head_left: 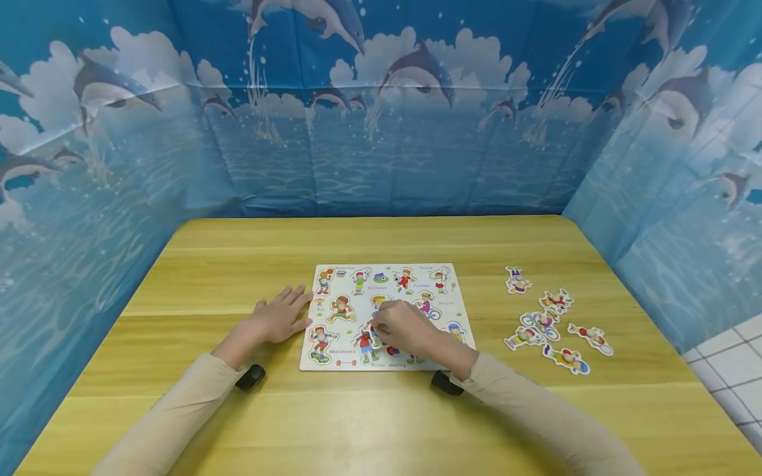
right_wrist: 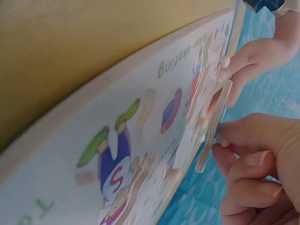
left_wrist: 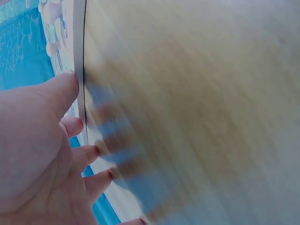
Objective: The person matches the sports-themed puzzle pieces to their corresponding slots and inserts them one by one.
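A white wooden puzzle board (head_left: 305, 364) printed with sports figures lies on the table. Over its lower middle, my right hand (head_left: 407, 325) pinches a flat puzzle piece (right_wrist: 208, 149) by its small knob between thumb and index finger. In the right wrist view that piece is tilted on edge above the board, its other fingers curled beside it. My left hand (head_left: 278, 318) rests at the board's left edge, fingers spread, with thumb and fingertips touching the edge. Several knobbed figures, such as a runner (head_left: 340, 309) and a skateboarder (head_left: 321, 344), sit on the board.
Right of the board lie several loose pieces, among them a cyclist (head_left: 540, 324), a tennis player (head_left: 591, 338) and a figure apart at the back (head_left: 518, 280). A blue dolphin curtain (head_left: 381, 152) hangs behind the wood-grain table (head_left: 250, 244). White tiles (head_left: 729, 380) show at right.
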### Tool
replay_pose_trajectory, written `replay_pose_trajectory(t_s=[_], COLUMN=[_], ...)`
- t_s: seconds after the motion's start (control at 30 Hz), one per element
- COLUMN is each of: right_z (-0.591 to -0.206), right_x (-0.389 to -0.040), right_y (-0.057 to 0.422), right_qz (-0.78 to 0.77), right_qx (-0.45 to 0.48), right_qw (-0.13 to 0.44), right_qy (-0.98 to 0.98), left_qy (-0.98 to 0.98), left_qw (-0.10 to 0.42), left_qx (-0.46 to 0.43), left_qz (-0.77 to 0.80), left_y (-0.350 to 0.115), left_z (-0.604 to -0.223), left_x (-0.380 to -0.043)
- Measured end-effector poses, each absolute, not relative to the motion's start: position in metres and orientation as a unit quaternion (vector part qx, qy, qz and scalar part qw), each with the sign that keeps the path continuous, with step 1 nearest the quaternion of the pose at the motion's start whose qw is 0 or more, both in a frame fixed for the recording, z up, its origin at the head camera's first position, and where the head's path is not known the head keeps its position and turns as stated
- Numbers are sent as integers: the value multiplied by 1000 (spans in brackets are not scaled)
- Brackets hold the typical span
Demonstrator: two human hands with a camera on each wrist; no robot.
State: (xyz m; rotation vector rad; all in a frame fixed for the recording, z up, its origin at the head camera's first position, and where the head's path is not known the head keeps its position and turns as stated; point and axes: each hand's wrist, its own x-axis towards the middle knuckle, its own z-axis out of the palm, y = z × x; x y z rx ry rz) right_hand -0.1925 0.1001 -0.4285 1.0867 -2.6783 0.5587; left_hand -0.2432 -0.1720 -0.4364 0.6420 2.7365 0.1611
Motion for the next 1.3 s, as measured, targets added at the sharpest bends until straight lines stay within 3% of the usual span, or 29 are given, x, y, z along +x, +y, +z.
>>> replay_pose_trajectory(t_s=[1.3], right_z=[-438], right_x=[-187], right_y=[81], right_qz=[143], right_qx=[392], right_qw=[85], right_qy=[-905], left_qy=[959], left_qw=[179], left_qx=[215], left_qz=[51], left_y=[-170], left_z=[-430], left_x=[-243])
